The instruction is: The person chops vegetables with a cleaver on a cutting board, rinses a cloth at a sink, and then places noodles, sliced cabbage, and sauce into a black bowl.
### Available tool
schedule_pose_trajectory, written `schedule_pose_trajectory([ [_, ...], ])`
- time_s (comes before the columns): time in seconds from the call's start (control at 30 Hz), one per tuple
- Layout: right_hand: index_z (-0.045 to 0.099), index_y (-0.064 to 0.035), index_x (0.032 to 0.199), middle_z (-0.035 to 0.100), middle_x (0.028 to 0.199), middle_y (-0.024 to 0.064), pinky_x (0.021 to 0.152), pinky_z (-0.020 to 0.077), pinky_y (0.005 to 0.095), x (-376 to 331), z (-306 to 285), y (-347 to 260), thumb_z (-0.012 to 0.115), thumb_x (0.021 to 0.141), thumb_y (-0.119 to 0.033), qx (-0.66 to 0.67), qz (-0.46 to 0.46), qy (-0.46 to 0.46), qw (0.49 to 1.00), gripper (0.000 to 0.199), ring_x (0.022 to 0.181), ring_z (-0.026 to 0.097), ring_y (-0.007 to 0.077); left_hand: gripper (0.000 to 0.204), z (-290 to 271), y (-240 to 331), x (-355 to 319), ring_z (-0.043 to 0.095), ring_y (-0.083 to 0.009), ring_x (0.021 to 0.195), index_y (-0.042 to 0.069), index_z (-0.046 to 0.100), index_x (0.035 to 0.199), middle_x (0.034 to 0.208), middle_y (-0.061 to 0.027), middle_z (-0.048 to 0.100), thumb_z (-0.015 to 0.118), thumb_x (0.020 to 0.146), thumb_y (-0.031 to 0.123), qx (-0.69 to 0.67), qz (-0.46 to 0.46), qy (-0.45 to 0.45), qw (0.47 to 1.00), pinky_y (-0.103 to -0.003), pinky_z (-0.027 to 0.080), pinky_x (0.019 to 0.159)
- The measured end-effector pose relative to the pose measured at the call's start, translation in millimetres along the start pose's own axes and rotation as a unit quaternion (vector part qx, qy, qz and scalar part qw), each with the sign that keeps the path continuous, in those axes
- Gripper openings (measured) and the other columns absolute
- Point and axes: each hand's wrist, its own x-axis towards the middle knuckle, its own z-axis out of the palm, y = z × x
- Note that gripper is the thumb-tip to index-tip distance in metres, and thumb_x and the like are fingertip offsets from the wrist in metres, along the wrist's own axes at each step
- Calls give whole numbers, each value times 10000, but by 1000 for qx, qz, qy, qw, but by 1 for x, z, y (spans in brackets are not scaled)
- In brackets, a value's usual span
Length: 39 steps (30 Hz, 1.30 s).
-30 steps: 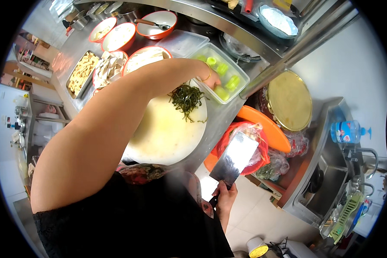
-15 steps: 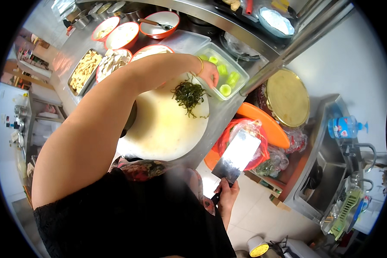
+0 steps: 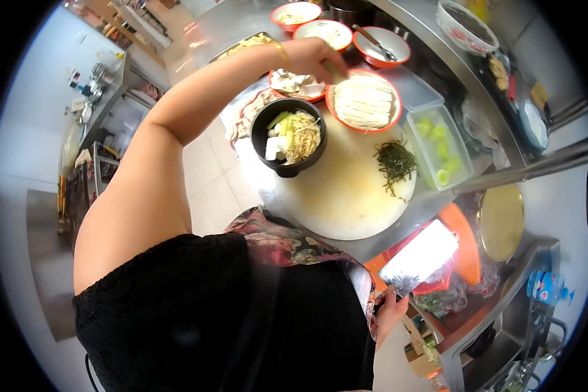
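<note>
My left hand (image 3: 317, 57) is raised over the bowls at the back, its fingers closed on a pale green vegetable piece, blurred by motion. Below it a black pot (image 3: 289, 166) holds thin pale strands (image 3: 305, 137), white chunks and light green pieces. The pot stands at the left of a round white cutting board (image 3: 346, 202). Dark green shredded strands, like seaweed, (image 3: 396, 163) lie at the board's right. A clear plastic box (image 3: 460, 173) beside them holds several light green chunks (image 3: 441, 149). At lower right my right hand (image 3: 391, 310) grips a cleaver (image 3: 421, 258), blade up.
Orange-rimmed bowls stand behind the board, one with white strips (image 3: 362, 101), another with sliced pieces (image 3: 294, 83), and one with a spoon (image 3: 380, 49). An orange basin (image 3: 465, 245) is below the counter's right edge, near the cleaver. A sink (image 3: 496, 353) lies further right.
My left hand has left the clear box and moved left above the bowls with a pale green piece. The view has shifted, bringing the black pot into sight. My right hand still holds the cleaver.
</note>
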Motion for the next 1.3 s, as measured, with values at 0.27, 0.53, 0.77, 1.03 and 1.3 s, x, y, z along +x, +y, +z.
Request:
schedule_pose_trajectory([
  [0.27, 519, -9, 903, 478, 555, 24, 432, 379, 235, 3, 7, -2, 511, 820, -12, -34, -30, -40, 998, 84, 446, 454, 100, 439, 39, -27, -30, 549, -192, 700, 85, 615, 1080, 925, -66, 603, 705, 650, 76, 90, 50, 38, 994, -317, 463, 645],
  [0.53, 526, -22, 828, 515, 555, 25, 408, 392, 233, 15, 0, 18, 571, 821, -46, 9, -30, -27, 999, 52, 425, 479, 97, 306, 88, 42, 86, 565, -274, 899, 96, 623, 990, 949, -89, 576, 613, 693, 21, 166, 243, 17, 956, -367, 458, 796],
  [0.77, 522, -8, 805, 507, 571, 36, 399, 376, 235, 14, -25, 38, 560, 791, -36, 56, -22, 52, 997, 49, 408, 463, 108, 359, 182, 99, 246, 535, -288, 1059, 85, 581, 1092, 1141, -139, 545, 562, 737, 30, 260, 141, 36, 954, -362, 463, 847],
  [1.03, 509, 9, 827, 481, 563, 32, 381, 371, 239, 26, -47, 56, 532, 776, -29, 97, 7, 135, 986, 68, 400, 449, 111, 328, 206, 109, 300, 503, -304, 1116, 61, 574, 1083, 1228, -142, 479, 563, 755, 42, 326, 36, -28, 944, -366, 454, 897],
  [1.3, 508, 75, 960, 544, 711, 93, 403, 385, 229, 41, -43, 30, 513, 802, -5, 36, -30, 61, 997, 178, 418, 455, 113, 276, 162, 118, 188, 557, -306, 926, 41, 521, 1027, 998, -139, 498, 506, 752, 58, 180, 136, 172, 959, -400, 483, 773],
])
